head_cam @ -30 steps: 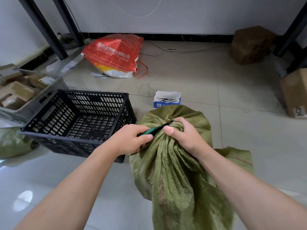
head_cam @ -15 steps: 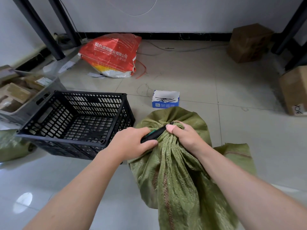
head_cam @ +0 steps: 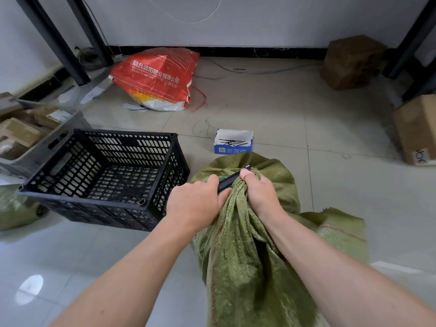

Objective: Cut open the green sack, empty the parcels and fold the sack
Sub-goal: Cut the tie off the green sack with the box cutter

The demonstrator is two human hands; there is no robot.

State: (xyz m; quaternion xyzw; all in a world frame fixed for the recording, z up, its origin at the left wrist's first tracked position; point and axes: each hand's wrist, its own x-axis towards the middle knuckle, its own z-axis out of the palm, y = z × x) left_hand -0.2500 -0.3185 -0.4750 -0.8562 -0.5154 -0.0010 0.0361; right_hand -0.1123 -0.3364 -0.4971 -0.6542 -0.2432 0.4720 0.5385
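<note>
Beside the black crate (head_cam: 103, 175), right hand (head_cam: 260, 192) clamps the green sack (head_cam: 247, 267) neck; left hand (head_cam: 198, 204) clenches a cutter (head_cam: 227, 181).

Glossy pale tiled floor (head_cam: 271, 109). On it: black slatted crate (head_cam: 103, 175) centre-left, red sack (head_cam: 155, 79) upper centre, blue-white box (head_cam: 233, 141) centre, green sack (head_cam: 247, 256) lower centre, cardboard boxes (head_cam: 351, 61) upper right.

Glossy tiled floor (head_cam: 271, 109), grey wall (head_cam: 259, 20), black skirting (head_cam: 271, 52)
</note>
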